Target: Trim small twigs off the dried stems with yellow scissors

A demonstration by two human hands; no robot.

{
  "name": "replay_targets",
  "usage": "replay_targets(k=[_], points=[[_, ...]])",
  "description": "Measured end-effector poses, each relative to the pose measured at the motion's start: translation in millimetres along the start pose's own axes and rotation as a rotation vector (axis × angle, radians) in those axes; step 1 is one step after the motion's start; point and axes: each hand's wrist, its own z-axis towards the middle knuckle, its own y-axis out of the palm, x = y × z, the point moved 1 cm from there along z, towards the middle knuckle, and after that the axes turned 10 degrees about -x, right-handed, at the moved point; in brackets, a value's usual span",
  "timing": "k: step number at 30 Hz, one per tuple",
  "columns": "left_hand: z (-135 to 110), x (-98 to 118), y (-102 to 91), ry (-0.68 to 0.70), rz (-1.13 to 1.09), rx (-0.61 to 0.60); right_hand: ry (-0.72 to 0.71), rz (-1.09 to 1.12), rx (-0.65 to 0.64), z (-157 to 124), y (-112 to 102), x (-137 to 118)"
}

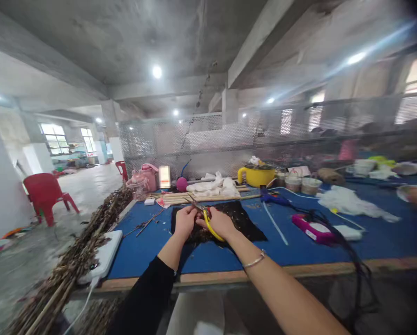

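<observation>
My right hand (pixel 221 222) is closed round yellow-handled scissors (pixel 208 223), blades pointing up and to the left. My left hand (pixel 185 220) is closed just left of the blades, pinching something small and dark that I cannot make out. Both hands are over a black mat (pixel 245 222) strewn with dark bits, lying on the blue table (pixel 142 251). A thin bracelet (pixel 254 261) circles my right wrist; a black sleeve covers my left forearm.
A long pile of brown twigs (pixel 86 246) runs along the table's left edge beside a white slab (pixel 105 253). Farther back are a yellow pot (pixel 256 175), pink jug (pixel 148 176), white cloths (pixel 215 186), small cups (pixel 301 184), a pink device (pixel 314 229), black cord and red chairs (pixel 46 193).
</observation>
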Motion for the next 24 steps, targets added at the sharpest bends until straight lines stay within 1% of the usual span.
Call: replay_targets(k=[3,10,13,18,22,24], points=[[3,-3,0.6,0.018,-0.013,0.018,0.023,0.022,-0.017,-1,-2,-3],[10,-20,0.1,0.021,-0.052,0.033,0.019,0.052,-0.026,0,0,-1],[10,-20,-0.2,0.018,-0.086,0.029,0.027,0.041,-0.030,0,0,1],[9,-17,2.1,-0.022,-0.226,-0.007,0.036,-0.003,-0.006,2,3,4],[10,-17,5.0,-0.057,-0.316,-0.041,-0.001,0.022,-0.001,4,5,7],[9,-15,5.5,-0.051,-0.338,-0.046,-0.021,0.033,0.003,3,5,6]])
